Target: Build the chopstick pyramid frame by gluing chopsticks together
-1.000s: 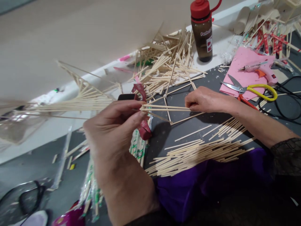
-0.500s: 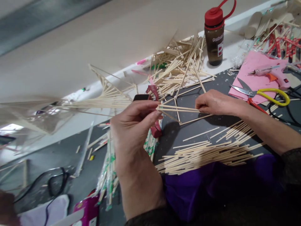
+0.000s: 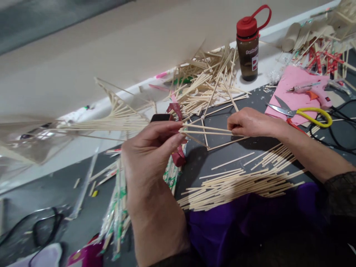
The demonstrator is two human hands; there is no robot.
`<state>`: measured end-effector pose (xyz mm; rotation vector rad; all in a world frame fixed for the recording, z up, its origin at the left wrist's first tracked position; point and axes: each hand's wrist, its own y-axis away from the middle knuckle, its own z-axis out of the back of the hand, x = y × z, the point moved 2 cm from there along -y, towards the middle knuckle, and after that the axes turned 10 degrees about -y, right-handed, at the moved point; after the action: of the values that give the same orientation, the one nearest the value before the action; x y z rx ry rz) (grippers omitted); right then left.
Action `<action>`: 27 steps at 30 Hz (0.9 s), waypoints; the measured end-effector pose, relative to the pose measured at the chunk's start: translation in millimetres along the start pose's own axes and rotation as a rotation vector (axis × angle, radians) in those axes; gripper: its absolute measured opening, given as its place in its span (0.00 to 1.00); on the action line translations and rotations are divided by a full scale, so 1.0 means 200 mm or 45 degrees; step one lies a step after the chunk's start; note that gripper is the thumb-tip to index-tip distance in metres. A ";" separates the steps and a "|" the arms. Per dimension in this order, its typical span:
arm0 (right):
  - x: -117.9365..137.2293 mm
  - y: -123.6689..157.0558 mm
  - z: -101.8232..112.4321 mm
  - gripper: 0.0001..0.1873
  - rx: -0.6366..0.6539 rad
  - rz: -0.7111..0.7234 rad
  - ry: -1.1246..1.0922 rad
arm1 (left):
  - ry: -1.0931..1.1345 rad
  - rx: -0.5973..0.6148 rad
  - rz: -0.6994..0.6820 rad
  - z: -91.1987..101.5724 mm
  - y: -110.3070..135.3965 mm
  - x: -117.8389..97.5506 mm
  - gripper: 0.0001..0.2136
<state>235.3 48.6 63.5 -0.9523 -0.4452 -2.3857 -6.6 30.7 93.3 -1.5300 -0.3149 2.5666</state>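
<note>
My left hand pinches the near-left ends of two thin wooden sticks between thumb and fingertips. The sticks spread slightly apart there and run rightward to my right hand, whose curled fingers grip their other ends. Behind and below them, a frame of joined sticks rests on the dark tabletop. A dark red object stands behind my left fingers and is partly hidden by them. Nearer to me, a bunch of loose sticks lies beside a purple cloth.
At the right, yellow-handled scissors and a pink glue gun lie on pink sheets. A red-capped bottle stands behind. Stick piles line the wall. Wrapped sticks and a fan-shaped stick structure lie left.
The whole view has shifted slightly, so most things sit a little farther left. The ends of the held sticks at my left fingers look slightly wider apart. Both hands keep their grip.
</note>
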 end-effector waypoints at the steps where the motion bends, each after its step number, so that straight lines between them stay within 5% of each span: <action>1: 0.00 0.00 0.01 0.10 -0.018 0.010 -0.018 | 0.010 0.005 0.004 0.00 0.00 0.00 0.10; 8: 0.02 0.05 0.07 0.07 -0.121 0.077 -0.224 | 0.024 0.055 -0.020 0.03 -0.03 0.02 0.14; 14: 0.07 0.10 0.07 0.05 -0.145 0.197 -0.361 | 0.145 -0.483 -0.054 0.06 0.08 -0.16 0.03; 19: 0.22 0.17 0.06 0.05 -0.154 0.471 -0.428 | 0.232 -0.365 -0.012 -0.06 0.20 -0.29 0.09; 27: 0.28 0.29 0.01 0.05 -0.189 0.429 -0.455 | 0.565 -0.038 0.158 -0.21 0.26 -0.37 0.09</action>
<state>236.3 -17.5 110.2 -1.4093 -0.2142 -1.9700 65.2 -31.7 122.7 -2.1257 -0.2095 2.2223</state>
